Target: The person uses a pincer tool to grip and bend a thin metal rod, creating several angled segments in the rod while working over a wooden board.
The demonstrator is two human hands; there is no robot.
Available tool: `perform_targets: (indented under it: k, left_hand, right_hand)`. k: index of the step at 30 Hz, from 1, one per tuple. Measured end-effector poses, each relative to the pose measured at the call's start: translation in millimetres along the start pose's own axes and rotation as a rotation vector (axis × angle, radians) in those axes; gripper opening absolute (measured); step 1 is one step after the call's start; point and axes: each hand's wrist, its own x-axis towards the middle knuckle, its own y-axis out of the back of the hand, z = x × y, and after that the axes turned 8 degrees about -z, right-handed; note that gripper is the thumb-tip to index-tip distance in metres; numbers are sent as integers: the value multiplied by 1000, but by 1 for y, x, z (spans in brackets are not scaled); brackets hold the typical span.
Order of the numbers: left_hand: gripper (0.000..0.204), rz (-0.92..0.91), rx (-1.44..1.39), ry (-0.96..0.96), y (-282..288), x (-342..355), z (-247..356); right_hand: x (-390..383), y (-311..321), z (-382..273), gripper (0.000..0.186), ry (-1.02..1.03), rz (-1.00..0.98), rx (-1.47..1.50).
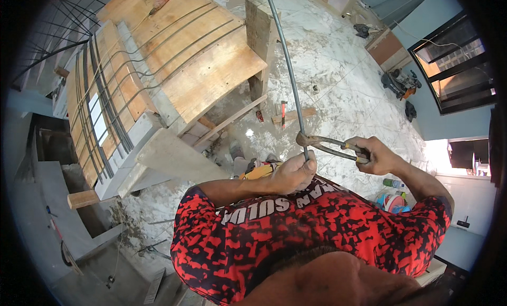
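Observation:
A long grey metal rod [293, 84] rises from my left hand toward the top of the view. My left hand [294, 174] is closed around its lower end, in front of my chest. Just above that hand, the jaws of a pair of end-cutting pincers [304, 140] sit across the rod; whether they have bitten into it I cannot tell. My right hand [374, 154] grips the pincers' handles, which have yellow-and-dark ends and stand somewhat apart.
Left stands a plywood formwork [211, 79] with several long rods [105, 131] across it and a red-orange tool [160, 2] on top. A red-handled tool [283, 114] and wood strip [303, 114] lie on the stained floor [338, 89]. A bottle [392, 183] is at right.

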Motion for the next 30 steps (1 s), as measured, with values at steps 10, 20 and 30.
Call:
perform_targets:
  k: [10,20,30]
  left_hand:
    - [30,-50,-14,-27,10,-1,-1]
    - [32,-2,35,-84,11,-5,7]
    - [35,120,57,-172,18,-4,8]
  right_hand:
    - [18,-19,24,45,72,43,114]
    - [35,-37,41,48,109,90,123]
    - [65,-104,44,39,165,334,372]
